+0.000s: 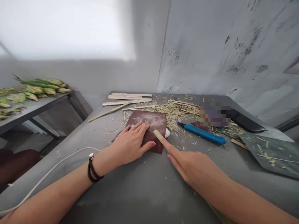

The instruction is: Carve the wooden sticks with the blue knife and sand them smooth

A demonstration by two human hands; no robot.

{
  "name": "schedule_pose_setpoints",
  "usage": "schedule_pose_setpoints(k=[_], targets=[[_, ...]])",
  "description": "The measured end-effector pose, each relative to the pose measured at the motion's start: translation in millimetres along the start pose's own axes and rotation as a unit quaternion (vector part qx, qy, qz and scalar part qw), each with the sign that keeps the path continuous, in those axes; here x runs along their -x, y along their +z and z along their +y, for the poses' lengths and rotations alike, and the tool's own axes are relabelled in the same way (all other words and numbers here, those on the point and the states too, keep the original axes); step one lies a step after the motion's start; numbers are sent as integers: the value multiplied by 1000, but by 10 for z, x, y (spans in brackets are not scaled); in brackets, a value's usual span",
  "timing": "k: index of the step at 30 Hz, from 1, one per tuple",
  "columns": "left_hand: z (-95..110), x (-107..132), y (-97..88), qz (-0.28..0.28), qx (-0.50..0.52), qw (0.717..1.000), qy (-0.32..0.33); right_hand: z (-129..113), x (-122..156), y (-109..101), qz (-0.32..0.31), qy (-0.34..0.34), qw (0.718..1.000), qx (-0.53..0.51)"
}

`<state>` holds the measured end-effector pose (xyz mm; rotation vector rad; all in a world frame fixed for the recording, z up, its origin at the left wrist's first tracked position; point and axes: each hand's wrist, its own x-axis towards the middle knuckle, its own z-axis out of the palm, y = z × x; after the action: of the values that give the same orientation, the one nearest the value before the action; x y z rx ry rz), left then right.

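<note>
My left hand (130, 140) lies flat with its fingers spread on a brown-red sheet of sandpaper (156, 121), which is dusted with pale powder. A pale bamboo strip (158, 134) is pinched in my right hand (187, 158), its tip resting on the right part of the sandpaper. Most of the strip is hidden by the hand. From under the sheet's right edge pokes a white rounded object (167, 133), mostly covered. A blue utility knife (205, 134) lies just beyond my right hand, with its dark tip towards the shavings.
Several bamboo strips (127, 102) and a thin stick (109, 112) lie at the back. Shavings (173, 116) spread beside them. To the right are a black phone-like object (245, 120) and a grey-green sheet (271, 155). A white cable (51, 169) crosses the left; corn ears (35, 90) lie on another table.
</note>
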<state>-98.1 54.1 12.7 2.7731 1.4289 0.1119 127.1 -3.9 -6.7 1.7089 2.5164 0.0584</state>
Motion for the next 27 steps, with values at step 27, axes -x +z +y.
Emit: schedule_pose_setpoints(k=[27], targets=[[13,4,-5,7,8,1000,1,78,-198,-49,55,-21,997,-57]])
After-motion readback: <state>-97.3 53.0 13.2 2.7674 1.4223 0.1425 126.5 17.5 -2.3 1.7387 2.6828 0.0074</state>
